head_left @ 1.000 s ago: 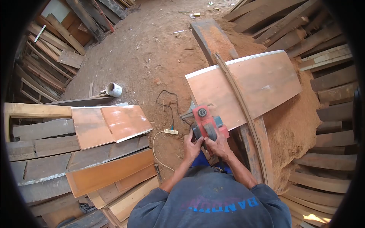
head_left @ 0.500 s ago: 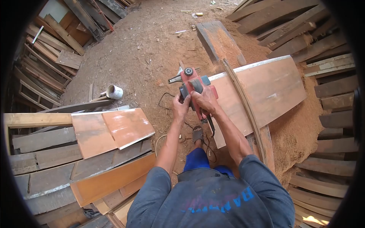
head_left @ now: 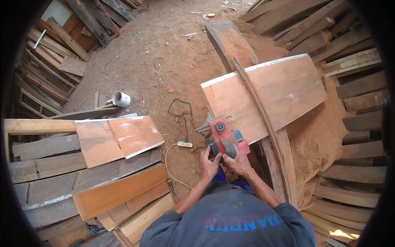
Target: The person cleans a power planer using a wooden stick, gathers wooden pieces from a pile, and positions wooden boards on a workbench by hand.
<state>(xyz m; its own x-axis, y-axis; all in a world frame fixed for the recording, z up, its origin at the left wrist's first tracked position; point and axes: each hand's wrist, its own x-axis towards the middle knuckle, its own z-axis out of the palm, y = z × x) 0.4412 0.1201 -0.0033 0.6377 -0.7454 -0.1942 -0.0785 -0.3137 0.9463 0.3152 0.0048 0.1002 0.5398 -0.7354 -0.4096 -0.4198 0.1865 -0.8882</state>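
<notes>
A red electric planer (head_left: 225, 134) with a black top knob and a metal side guide is held close to my body. My left hand (head_left: 209, 162) grips its left side, fingers closed. Around its dark rear part my right hand (head_left: 239, 164) is wrapped. The planer overlaps the near left corner of a large wooden panel (head_left: 296, 78), which has a white far edge; I cannot tell whether they touch. Across that panel lies a long narrow wood strip (head_left: 256, 95). The planer's underside is hidden.
Sawdust (head_left: 319, 131) is heaped to the right, beside stacked curved boards (head_left: 362, 123). A power cord joins an extension socket (head_left: 184, 144) on the ground. At the left, two smaller panels (head_left: 133, 133) lie on planks. A white bucket (head_left: 121, 99) stands behind them.
Both hands have drawn the planer back toward my body, away from the panel's far edge. The panel's left end and the extension socket now show.
</notes>
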